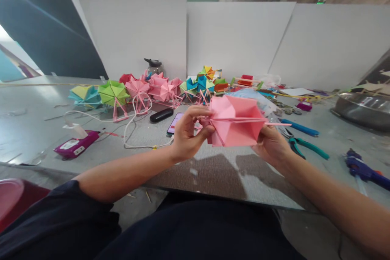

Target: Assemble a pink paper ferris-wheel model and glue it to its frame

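— Your left hand [193,132]?
— Nearly closed, pinching the pink paper [236,120] at its left end.
— Your right hand [272,144]?
— Curled, holding its right end, fingertips hidden.
— Paper's where?
— Between them, above the table [204,172]. Phone [174,123] by left, pliers [313,148] by right.

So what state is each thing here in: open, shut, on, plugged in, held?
Pink paper model: held up by left fingers and right fingers
Phone: lying flat, screen lit
White cable: loosely looped
Purple power strip: white adapter plugged in
Pliers: handles spread
Glue gun: lying down; on or off, can't tell
Green paper model: standing on legs
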`<state>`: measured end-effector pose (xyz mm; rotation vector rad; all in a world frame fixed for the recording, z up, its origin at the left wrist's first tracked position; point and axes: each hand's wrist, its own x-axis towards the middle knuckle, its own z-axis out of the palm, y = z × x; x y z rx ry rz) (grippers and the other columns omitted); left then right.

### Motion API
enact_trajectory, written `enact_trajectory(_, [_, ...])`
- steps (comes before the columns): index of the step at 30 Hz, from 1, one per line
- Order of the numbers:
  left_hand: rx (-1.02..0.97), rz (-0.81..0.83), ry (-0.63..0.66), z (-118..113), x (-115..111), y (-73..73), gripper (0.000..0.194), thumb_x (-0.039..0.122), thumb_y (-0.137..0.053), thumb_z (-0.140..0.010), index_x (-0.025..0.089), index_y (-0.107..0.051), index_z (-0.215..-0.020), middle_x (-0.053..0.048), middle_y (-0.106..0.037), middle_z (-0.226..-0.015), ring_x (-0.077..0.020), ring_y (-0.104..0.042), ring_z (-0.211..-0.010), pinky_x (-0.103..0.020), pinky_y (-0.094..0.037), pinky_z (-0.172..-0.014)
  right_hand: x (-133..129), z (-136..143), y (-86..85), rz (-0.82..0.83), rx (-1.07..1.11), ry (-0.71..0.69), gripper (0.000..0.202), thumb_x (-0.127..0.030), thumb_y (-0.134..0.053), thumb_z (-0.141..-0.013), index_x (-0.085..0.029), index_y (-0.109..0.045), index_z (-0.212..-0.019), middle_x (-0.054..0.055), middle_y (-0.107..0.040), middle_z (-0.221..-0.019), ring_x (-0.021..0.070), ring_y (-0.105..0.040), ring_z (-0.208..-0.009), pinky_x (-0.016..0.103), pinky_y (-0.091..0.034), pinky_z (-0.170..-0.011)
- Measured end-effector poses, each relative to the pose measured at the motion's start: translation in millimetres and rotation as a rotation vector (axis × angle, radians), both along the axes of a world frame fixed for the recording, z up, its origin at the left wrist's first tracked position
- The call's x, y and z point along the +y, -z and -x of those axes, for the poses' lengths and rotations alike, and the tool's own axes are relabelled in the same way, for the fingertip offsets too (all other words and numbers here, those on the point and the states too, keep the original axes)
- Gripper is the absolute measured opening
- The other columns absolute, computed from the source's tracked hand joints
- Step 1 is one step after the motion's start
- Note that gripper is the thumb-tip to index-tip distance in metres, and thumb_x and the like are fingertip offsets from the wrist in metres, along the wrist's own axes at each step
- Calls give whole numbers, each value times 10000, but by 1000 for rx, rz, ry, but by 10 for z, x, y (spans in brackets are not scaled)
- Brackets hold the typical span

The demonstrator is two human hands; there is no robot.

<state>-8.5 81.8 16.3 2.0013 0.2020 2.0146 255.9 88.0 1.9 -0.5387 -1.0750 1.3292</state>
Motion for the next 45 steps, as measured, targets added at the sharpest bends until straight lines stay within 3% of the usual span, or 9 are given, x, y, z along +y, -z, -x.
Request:
enact_trajectory(3, [-66,195,25,11,45,-8,283,508,-819,-971,246,-756,-1054,-80,-731,-1099,-192,-702,-1036,-308,-591,-838,-89,22,-106,-170,-40,115,365,-467,-1042,-691,-263,-749,-769,-41,-769,-701,123,-719,-612,219,-609,-569])
enact_trajectory(6, [-122,449,135,9,99,21,345,549,-858,-924,236,-731,-994,-26,-709,-937,-132,-648,-790,-250,-556,-696,-191,27,-242,-376,-104,260,372,-511,-1019,-724,-261,-783,-866,-24,-766,-694,138,-715,-592,254,-606,-562])
enact_trajectory(8, [-129,573,186,1,113,48,353,514,-901,-888,229,-715,-981,-4,-700,-903,-113,-619,-727,-228,-530,-648,-243,3,-315,-488,-120,335,380,-518,-999,-755,-265,-799,-956,-9,-778,-727,157,-720,-594,301,-626,-579])
enact_trajectory(15, [-111,689,257,-41,43,82,366,431,-967,-820,217,-708,-966,-14,-757,-929,-142,-706,-805,-276,-601,-754,-323,-73,-393,-725,-175,483,205,-474,-931,-860,-300,-830,-906,13,-754,-713,166,-692,-566,326,-589,-527])
enact_trajectory(23, [-115,681,196,-29,27,84,455,483,-1006,-751,213,-714,-972,-25,-770,-924,-157,-711,-777,-287,-606,-728,-375,44,-348,-747,-184,590,263,-507,-926,-854,-277,-800,-837,9,-761,-690,170,-696,-548,327,-578,-510])
enact_trajectory(30, [-80,508,103,29,36,139,367,432,-969,-825,189,-740,-976,-25,-746,-925,-127,-675,-790,-235,-569,-722,-364,140,-314,-616,-166,504,434,-526,-919,-860,-248,-657,-655,-14,-713,-611,139,-644,-555,299,-535,-568])
enact_trajectory(32, [-92,501,57,36,43,133,348,442,-950,-847,189,-747,-973,-32,-756,-921,-133,-682,-785,-241,-571,-718,-344,138,-321,-557,-205,503,416,-571,-918,-845,-246,-705,-695,-15,-712,-615,139,-651,-563,293,-536,-563])
enact_trajectory(36, [-122,500,-16,28,68,97,350,490,-918,-874,189,-745,-918,-26,-754,-840,-124,-672,-703,-233,-564,-666,-288,20,-381,-518,-148,462,384,-608,-926,-819,-275,-798,-959,-36,-721,-672,111,-614,-522,250,-494,-479])
enact_trajectory(45, [-95,474,49,34,54,76,387,519,-962,-812,191,-790,-925,-38,-787,-851,-119,-716,-713,-217,-604,-683,-235,-90,-440,-490,-78,462,443,-627,-957,-761,-262,-707,-761,-52,-671,-610,94,-603,-469,216,-473,-406])
